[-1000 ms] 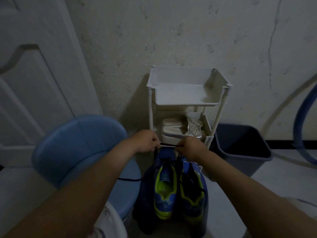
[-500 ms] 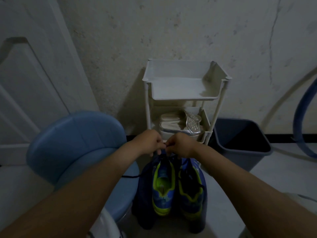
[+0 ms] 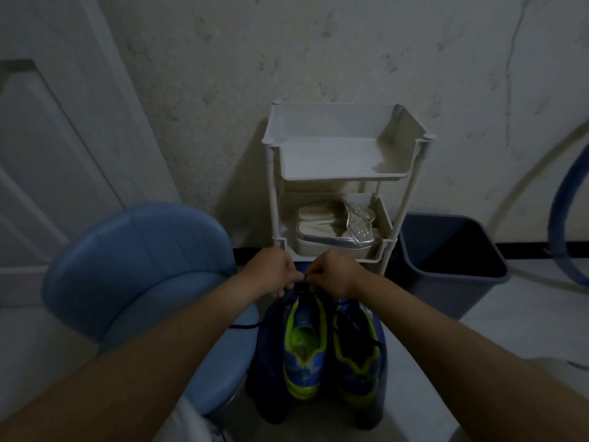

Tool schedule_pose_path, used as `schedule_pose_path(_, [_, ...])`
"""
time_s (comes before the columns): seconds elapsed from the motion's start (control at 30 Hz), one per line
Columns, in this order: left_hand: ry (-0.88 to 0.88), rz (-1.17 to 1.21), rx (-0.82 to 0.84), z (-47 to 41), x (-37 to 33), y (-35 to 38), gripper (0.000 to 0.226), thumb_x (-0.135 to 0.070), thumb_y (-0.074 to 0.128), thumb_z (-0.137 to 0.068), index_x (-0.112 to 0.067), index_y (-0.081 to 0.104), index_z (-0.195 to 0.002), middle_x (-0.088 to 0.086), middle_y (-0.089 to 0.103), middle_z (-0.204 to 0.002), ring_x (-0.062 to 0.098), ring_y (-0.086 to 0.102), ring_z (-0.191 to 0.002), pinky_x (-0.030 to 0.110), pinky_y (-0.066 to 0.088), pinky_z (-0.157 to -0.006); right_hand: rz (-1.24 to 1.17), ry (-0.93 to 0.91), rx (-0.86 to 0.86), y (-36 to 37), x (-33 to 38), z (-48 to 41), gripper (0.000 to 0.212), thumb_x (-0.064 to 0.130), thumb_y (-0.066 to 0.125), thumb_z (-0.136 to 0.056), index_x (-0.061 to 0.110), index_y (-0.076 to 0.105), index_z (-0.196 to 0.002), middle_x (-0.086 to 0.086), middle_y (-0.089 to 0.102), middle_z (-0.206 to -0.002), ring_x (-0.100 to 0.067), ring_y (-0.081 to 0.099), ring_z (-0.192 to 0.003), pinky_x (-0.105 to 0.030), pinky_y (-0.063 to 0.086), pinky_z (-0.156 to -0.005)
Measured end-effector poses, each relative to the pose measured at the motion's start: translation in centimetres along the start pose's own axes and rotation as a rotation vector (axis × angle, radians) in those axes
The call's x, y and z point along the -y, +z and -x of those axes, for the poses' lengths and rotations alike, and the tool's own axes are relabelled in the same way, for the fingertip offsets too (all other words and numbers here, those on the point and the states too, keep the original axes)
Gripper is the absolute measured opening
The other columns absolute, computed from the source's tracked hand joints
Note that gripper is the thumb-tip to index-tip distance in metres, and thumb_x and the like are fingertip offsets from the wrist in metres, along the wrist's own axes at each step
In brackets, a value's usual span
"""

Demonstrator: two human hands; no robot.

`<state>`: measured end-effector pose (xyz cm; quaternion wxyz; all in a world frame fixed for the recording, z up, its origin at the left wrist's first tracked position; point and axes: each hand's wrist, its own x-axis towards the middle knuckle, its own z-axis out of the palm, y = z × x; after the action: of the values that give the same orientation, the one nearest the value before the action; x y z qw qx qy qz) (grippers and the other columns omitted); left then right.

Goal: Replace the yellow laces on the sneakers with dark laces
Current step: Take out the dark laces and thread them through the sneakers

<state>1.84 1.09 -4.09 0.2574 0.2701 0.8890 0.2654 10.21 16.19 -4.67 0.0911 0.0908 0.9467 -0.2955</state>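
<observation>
Both hands are at the far (toe) end of the left sneaker (image 3: pixel 305 341). Left hand (image 3: pixel 274 272) and right hand (image 3: pixel 335 275) are almost touching, fingers curled in, each pinching the dark lace (image 3: pixel 304 278) between fingertips. Only a short bit of lace shows between them, just above the shoe's front.

Left sneaker: blue with a lime collar, opening facing up, heel toward the camera. Right sneaker (image 3: pixel 358 362) sits just beside it, same orientation, with dark lacing (image 3: pixel 356 328) across its top. Both sit side by side on a dark blue support (image 3: pixel 266 362); can't tell if it's a bag or a stool. The pair fills most of its top, heels near the near edge.

A loose dark strand (image 3: pixel 243 326) runs from the left edge of that support onto the seat of the blue chair (image 3: pixel 143 266), which stands just left of it.

Behind the hands is a white rack (image 3: pixel 344 154) against the wall (image 3: pixel 318 59), with silver sandals (image 3: pixel 334 232) on the lower shelf. A dark bin (image 3: pixel 452 260) stands on the floor (image 3: pixel 526 314) right of the rack, a blue hose (image 3: pixel 565 218) is at the right edge, and a door (image 3: pixel 47 138) is at the left.
</observation>
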Motion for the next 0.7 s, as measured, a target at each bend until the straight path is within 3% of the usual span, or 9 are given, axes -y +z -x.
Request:
schedule_pose_path(0.07, [-0.093,0.007,0.072,0.1,0.5,0.8,0.023,-0.028,0.065,-0.092,-0.006,0.069,-0.087,0.009,0.072,-0.082,0.016,0.066,-0.062,0.025,0.055,-0.052,0.094,0.002,-0.024,0.4,-0.4,-0.2,0.017,0.028,0.066,-0.088,0.022,0.078,-0.098,0.000,0.076,-0.097,-0.017,0.069,-0.088,-0.032,0.055,-0.082])
schedule_pose_path(0.13, [-0.180,0.020,0.144,0.2,0.9,1.7,0.027,-0.030,0.067,-0.090,-0.003,0.068,-0.091,0.011,0.072,-0.085,0.019,0.067,-0.066,0.031,0.060,-0.060,0.126,0.021,-0.017,0.8,-0.8,-0.3,0.019,0.025,0.066,-0.086,0.021,0.078,-0.100,-0.001,0.075,-0.103,-0.017,0.067,-0.097,-0.031,0.054,-0.087])
schedule_pose_path(0.23, [-0.241,0.032,0.193,0.5,1.1,2.6,0.036,-0.032,0.075,-0.083,0.000,0.068,-0.098,0.014,0.070,-0.079,0.019,0.068,-0.063,0.029,0.059,-0.055,0.143,0.061,-0.005,1.3,-1.3,-0.6,0.017,0.025,0.066,-0.085,0.024,0.078,-0.097,0.001,0.074,-0.104,-0.017,0.067,-0.099,-0.032,0.054,-0.089])
schedule_pose_path(0.37, [-0.286,0.066,0.188,0.2,1.5,3.0,0.018,-0.016,0.069,-0.088,0.001,0.068,-0.094,0.005,0.068,-0.064,0.023,0.071,-0.078,0.028,0.060,-0.065,0.172,0.079,-0.012,1.7,-1.5,-0.7,0.018,0.031,0.067,-0.084,0.025,0.078,-0.096,0.001,0.073,-0.103,-0.017,0.067,-0.096,-0.035,0.055,-0.087])
schedule_pose_path(0.43, [-0.349,0.176,0.184,-0.1,2.0,3.0,0.023,-0.011,0.071,-0.086,0.007,0.067,-0.100,0.013,0.072,-0.076,0.029,0.071,-0.088,0.035,0.060,-0.077,0.203,0.077,-0.013,1.9,-1.4,-0.5,0.020,0.036,0.066,-0.085,0.026,0.077,-0.098,0.001,0.072,-0.104,-0.018,0.066,-0.096,-0.033,0.055,-0.085])
schedule_pose_path(0.5, [-0.381,0.270,0.174,-0.1,2.4,3.0,0.030,-0.006,0.072,-0.084,0.009,0.064,-0.108,0.027,0.068,-0.097,0.032,0.070,-0.085,0.040,0.060,-0.076,0.242,0.052,-0.025,2.4,-1.3,-0.4,0.020,0.036,0.065,-0.085,0.028,0.077,-0.099,0.002,0.072,-0.106,-0.019,0.066,-0.098,-0.031,0.055,-0.084])
schedule_pose_path(0.7, [-0.393,0.378,0.175,-0.1,3.2,2.9,0.027,-0.003,0.068,-0.087,0.005,0.062,-0.112,0.026,0.063,-0.112,0.024,0.065,-0.078,0.037,0.061,-0.074,0.337,0.018,-0.077,3.7,-0.8,-0.3,0.025,0.037,0.058,-0.086,0.026,0.076,-0.101,0.000,0.071,-0.105,-0.022,0.065,-0.099,-0.029,0.050,-0.074])
